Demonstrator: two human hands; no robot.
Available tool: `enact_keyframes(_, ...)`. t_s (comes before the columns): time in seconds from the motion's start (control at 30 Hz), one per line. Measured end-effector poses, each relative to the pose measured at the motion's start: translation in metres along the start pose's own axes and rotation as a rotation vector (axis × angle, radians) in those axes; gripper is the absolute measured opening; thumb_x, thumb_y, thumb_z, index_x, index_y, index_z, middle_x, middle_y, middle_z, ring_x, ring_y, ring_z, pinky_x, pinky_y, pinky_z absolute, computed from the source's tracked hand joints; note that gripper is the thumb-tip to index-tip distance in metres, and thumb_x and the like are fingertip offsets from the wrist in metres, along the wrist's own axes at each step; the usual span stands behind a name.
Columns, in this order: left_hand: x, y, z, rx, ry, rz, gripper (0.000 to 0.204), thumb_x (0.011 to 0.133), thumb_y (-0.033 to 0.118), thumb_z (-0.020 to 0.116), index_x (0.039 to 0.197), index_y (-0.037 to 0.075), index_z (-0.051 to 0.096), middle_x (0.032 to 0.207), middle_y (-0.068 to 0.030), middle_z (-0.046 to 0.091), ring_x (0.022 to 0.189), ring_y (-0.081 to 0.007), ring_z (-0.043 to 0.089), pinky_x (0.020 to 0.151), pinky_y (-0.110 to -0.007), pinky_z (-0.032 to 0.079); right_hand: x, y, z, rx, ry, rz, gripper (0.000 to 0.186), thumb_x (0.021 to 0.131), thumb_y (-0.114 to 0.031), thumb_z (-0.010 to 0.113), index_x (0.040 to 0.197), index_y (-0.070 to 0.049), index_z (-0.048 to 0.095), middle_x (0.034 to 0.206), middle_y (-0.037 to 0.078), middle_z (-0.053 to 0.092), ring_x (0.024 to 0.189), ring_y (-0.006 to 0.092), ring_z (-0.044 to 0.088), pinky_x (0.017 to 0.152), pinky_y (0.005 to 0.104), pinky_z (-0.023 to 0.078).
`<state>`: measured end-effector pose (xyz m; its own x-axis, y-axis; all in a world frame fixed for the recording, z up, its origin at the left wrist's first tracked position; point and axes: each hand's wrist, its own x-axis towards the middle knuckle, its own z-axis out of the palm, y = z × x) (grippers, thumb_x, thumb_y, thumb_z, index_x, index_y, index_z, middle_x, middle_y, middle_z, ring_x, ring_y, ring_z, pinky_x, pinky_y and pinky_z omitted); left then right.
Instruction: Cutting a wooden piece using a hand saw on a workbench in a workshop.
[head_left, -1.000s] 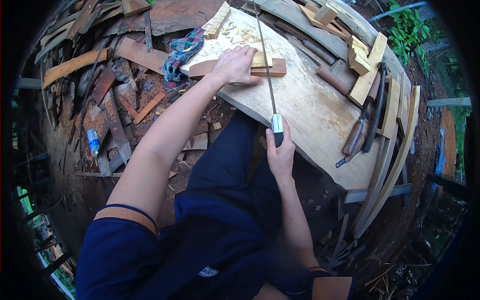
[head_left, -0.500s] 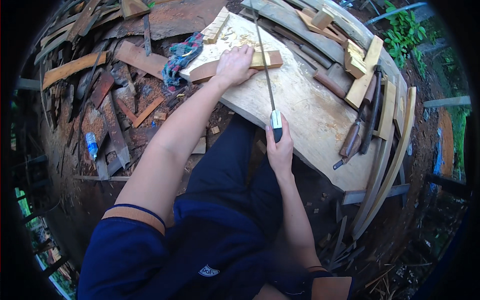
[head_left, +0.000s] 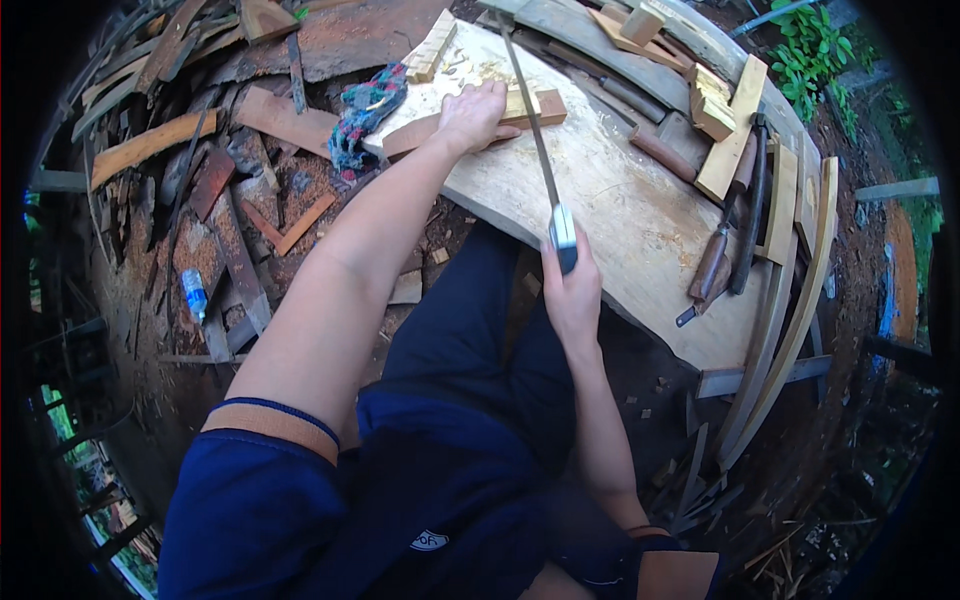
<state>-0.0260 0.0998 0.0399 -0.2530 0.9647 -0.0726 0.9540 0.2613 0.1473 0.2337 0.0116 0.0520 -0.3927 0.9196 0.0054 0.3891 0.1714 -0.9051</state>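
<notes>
My left hand (head_left: 474,118) is pressed over a curved piece of wood (head_left: 550,107), its fingers wrapped across the top and holding it against the pale wooden slab (head_left: 600,190). My right hand (head_left: 573,298) grips a handsaw (head_left: 563,238) by its pale and dark handle. The long thin blade runs away from me, crossing the wood just right of my left hand. Whether its teeth sit in a cut is too small to tell. Wood shavings lie around the far part of the slab. Beside the wood's left end is a bunched multicoloured cloth (head_left: 365,115).
On the slab's right side lie a dark-handled tool (head_left: 709,265), a wooden handle (head_left: 662,153), a notched yellow block (head_left: 711,104) and long curved strips (head_left: 800,320). Scrap boards (head_left: 285,120) and a plastic bottle (head_left: 194,295) lie on the ground at left.
The view has shifted slightly. My right hand and the saw handle have moved a little forward, and the blade slants a bit more. My left hand stays on the wood.
</notes>
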Motion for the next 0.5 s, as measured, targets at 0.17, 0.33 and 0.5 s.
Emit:
enact_keyframes(0.17, -0.01, -0.005, 0.001, -0.003, 0.049, -0.015, 0.06, 0.08, 0.043, 0.078, 0.12, 0.006, 0.052, 0.123, -0.0097, 0.06, 0.116, -0.0318, 0.059, 0.092, -0.052, 0.048, -0.065, 0.012, -0.037, 0.029, -0.089, 0.02, 0.048, 0.094, -0.008, 0.064, 0.139, 0.001, 0.05, 0.125, 0.027, 0.064, 0.119, 0.0331, 0.063, 0.097, 0.0386, 0.05)
enact_keyframes(0.33, -0.002, 0.0, 0.006, 0.002, 0.05, 0.016, 0.06, 0.08, 0.042, 0.078, 0.121, 0.007, 0.052, 0.124, -0.0092, 0.06, 0.117, -0.0316, 0.058, 0.091, -0.051, 0.048, -0.022, 0.002, -0.016, 0.055, -0.044, 0.099, 0.046, 0.095, -0.01, 0.062, 0.138, 0.002, 0.05, 0.119, 0.029, 0.065, 0.111, 0.0379, 0.066, 0.091, 0.0421, 0.052)
enact_keyframes(0.5, -0.003, -0.003, 0.003, 0.026, 0.057, 0.017, 0.059, 0.082, 0.046, 0.076, 0.117, 0.005, 0.051, 0.119, -0.0111, 0.061, 0.11, -0.0335, 0.061, 0.086, -0.051, 0.051, -0.005, 0.002, -0.004, -0.017, -0.049, 0.022, 0.05, 0.095, -0.013, 0.063, 0.14, 0.002, 0.047, 0.117, 0.031, 0.064, 0.111, 0.0429, 0.063, 0.091, 0.0453, 0.052)
